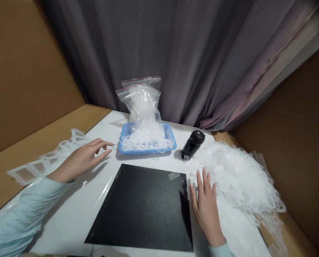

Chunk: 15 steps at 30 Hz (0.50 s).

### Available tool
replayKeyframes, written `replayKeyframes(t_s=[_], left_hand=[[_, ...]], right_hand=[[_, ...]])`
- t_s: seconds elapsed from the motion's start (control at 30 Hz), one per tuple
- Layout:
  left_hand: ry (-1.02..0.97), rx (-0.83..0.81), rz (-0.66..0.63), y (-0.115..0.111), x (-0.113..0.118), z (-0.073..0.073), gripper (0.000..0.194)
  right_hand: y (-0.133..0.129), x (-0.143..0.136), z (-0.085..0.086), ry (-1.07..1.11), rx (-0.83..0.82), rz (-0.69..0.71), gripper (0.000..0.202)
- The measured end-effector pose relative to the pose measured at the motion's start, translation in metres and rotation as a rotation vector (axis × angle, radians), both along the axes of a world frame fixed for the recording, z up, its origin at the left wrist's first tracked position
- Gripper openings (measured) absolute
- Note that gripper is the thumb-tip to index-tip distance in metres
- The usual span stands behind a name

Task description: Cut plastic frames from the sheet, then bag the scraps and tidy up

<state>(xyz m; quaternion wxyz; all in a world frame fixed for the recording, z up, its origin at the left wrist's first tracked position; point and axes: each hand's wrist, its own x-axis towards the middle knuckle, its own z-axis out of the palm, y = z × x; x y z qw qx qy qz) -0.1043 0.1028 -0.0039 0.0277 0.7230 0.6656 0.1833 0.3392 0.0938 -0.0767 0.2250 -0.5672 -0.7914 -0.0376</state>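
Note:
My left hand (pixel 91 157) is to the left of a blue tray (pixel 147 151), its thumb and forefinger apart. A thin whitish loop (pixel 116 146) shows at the fingertips; whether they touch it I cannot tell. The tray holds a tangle of thin white loops (pixel 138 140), and one hangs over its front rim. My right hand (pixel 206 203) lies palm down with fingers spread, beside the right edge of a black mat (pixel 145 210). Small clear pieces lie under and around its fingertips. One small clear rectangle (pixel 174 176) rests on the mat's top right corner.
Zip bags (pixel 143 100) with white contents stand at the back of the tray. A black bottle (pixel 193 144) leans beside a large heap of clear pieces and loops (pixel 236 175). Translucent frames (pixel 39 166) line the left side. Cardboard walls flank the white table; a grey curtain hangs behind.

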Motion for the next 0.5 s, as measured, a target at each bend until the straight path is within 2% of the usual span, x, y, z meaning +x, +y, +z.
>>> replayKeyframes(t_s=[0.07, 0.13, 0.2, 0.27, 0.37, 0.43, 0.5], left_hand=[[0.062, -0.032, 0.147, -0.014, -0.026, -0.007, 0.042], [0.106, -0.100, 0.329, -0.028, -0.050, -0.013, 0.046], [0.111, -0.160, 0.502, -0.042, -0.071, -0.019, 0.054], [0.072, -0.181, 0.603, -0.054, -0.087, -0.027, 0.062], [-0.013, -0.178, 0.621, -0.066, -0.103, -0.040, 0.065], [-0.045, -0.149, 0.621, -0.070, -0.108, -0.047, 0.057], [-0.063, -0.100, 0.630, -0.071, -0.108, -0.048, 0.044]], right_hand=[[-0.004, -0.013, 0.002, -0.059, -0.095, 0.233, 0.059], [-0.007, -0.028, -0.004, -0.149, -0.220, 0.469, 0.059], [-0.005, -0.037, -0.016, -0.214, -0.307, 0.596, 0.060], [0.004, -0.037, -0.031, -0.214, -0.308, 0.541, 0.062], [0.021, -0.022, -0.040, -0.100, -0.187, 0.271, 0.066], [0.027, -0.011, -0.028, -0.004, -0.112, 0.156, 0.065], [0.022, -0.007, -0.006, 0.069, -0.074, 0.129, 0.061]])
